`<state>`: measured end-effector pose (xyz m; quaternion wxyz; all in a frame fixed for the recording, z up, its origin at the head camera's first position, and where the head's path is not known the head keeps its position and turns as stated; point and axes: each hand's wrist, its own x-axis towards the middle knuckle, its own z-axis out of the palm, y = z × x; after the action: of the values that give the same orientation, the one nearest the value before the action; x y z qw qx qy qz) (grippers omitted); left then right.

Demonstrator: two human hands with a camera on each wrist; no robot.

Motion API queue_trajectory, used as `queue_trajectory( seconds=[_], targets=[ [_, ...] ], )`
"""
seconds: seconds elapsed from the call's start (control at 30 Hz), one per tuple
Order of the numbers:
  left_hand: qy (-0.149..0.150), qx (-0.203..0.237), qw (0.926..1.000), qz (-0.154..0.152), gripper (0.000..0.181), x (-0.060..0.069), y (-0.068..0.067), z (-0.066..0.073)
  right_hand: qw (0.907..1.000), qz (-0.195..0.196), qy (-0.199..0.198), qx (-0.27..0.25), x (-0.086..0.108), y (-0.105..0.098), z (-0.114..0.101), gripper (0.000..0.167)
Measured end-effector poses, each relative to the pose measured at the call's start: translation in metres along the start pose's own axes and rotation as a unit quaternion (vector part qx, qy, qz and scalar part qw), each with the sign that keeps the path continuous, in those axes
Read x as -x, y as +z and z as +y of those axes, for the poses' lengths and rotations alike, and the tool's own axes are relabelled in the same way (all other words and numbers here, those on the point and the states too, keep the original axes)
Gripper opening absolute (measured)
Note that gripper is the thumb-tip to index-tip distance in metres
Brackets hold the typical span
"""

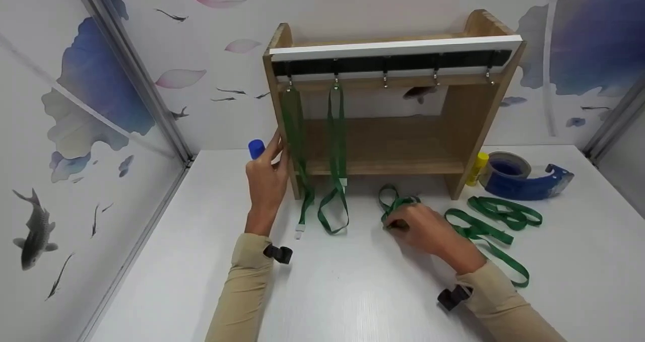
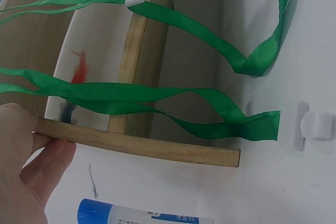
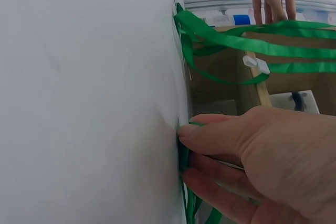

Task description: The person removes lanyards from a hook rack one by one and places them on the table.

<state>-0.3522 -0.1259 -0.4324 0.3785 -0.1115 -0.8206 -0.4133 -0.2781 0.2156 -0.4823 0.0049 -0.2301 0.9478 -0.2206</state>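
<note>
A wooden shelf rack [image 1: 383,148] with a row of metal hooks stands on the white table. Against the outer side of its left panel [image 2: 157,147] rest the fairly straight fingers of my left hand [image 1: 268,181]. Two green lanyards hang from the leftmost hooks: an outer lanyard [image 1: 294,125] and an inner lanyard [image 1: 338,130], each with a pale plastic clip. My right hand [image 1: 423,228] pinches another green lanyard [image 1: 395,202] lying on the table before the rack. Its fingertips [image 3: 190,132] press close to the tabletop, partly hiding that lanyard.
More loose green lanyards [image 1: 504,213] lie right of my right hand. Beyond them are a blue tape dispenser [image 1: 529,187] and a yellow-capped stick [image 1: 477,168] beside the rack's right panel. A blue-capped stick [image 2: 142,214] stands left of the rack. Painted walls enclose the table.
</note>
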Motion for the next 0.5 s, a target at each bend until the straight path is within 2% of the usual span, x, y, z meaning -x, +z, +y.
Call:
queue_trajectory(
  seconds=[0.27,0.5],
  targets=[
    [-0.001,0.001,1.0,0.0,0.049,0.0008,0.0005,-0.0016,0.9997,0.007,-0.021,-0.013,0.0005,0.0037,-0.0057,0.018],
    [0.0,-0.001,1.0,-0.001,0.048,0.0001,0.0005,-0.0011,0.9991,0.025,-0.02,-0.028,-0.0006,-0.0003,-0.0077,0.027]
  ],
)
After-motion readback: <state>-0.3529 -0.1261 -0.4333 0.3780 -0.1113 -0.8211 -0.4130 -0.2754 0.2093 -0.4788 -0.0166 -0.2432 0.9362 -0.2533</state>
